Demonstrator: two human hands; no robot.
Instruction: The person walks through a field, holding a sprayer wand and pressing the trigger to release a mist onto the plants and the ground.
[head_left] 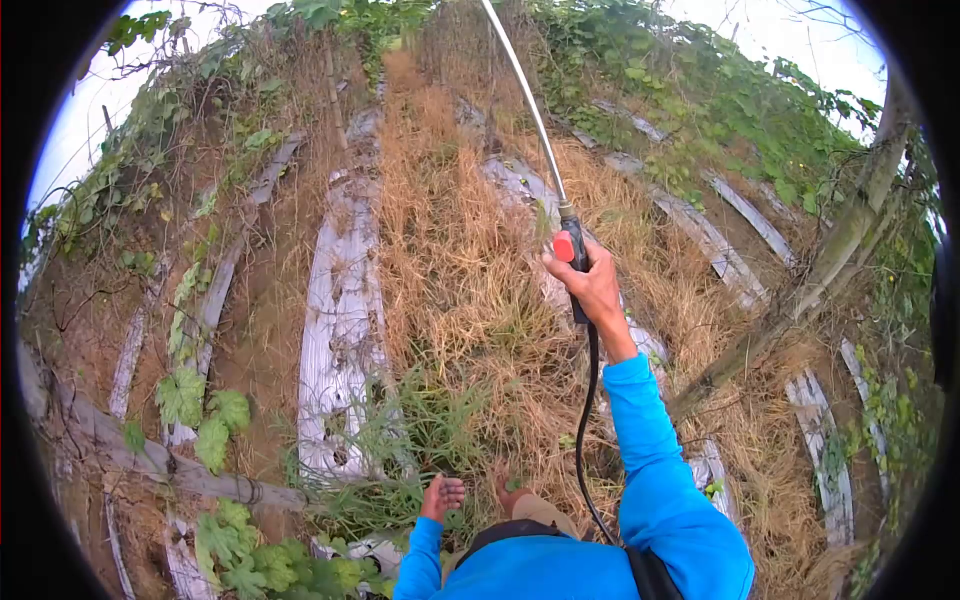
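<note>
My right hand [592,285] is wrapped round the black handle of a spray wand [579,262], with its red button facing up and the thumb beside it. From the handle a long metal tube [530,105] runs up and slightly left, past the top edge of view. A black hose [583,430] hangs from the handle down to my waist. Low in the view, my left hand [443,496] hangs near my body above green grass, its fingers apart with nothing in them.
Dry straw [440,250] covers the path ahead. Plastic mulch strips [340,300] line both sides. A slanting wooden pole [835,245] stands right; another pole [150,455] crosses lower left. Leafy vines [690,90] hang on both sides. A bare foot [508,492] shows below.
</note>
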